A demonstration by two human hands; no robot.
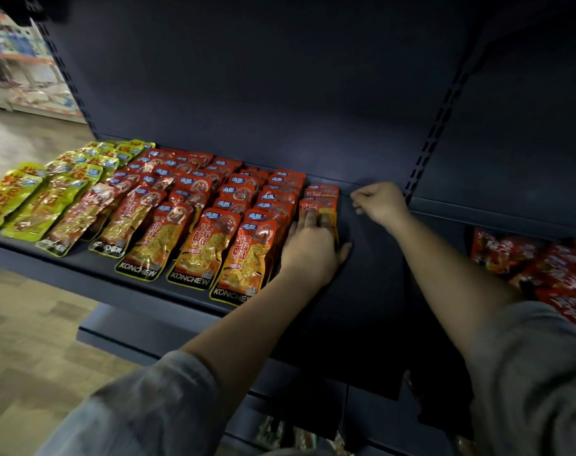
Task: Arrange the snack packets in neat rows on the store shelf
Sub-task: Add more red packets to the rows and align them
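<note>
**Starting a new row at the right end of the shelf**

Grey sleeves (168, 399) frame both forearms reaching onto the dark metal shelf (362, 291). Left hand (313, 248) lies flat, fingers (308, 217) straight and pressing on a small glossy red snack packet (324, 205); a second like it (322, 191) lies just beyond the fingertips, by the back panel. Right hand (380, 200) hovers clenched just right of that pair, apparently gripping nothing, though its palm is hidden. Left of the pressing fingers run overlapping rows of red-orange foil packets (234, 225), then yellow-green ones (33, 199). To do this well, I would slide the pressed packet until its left edge parallels the neighbouring row, overlap matching, then release. Loose red packets (516, 255) wait far right.
</note>
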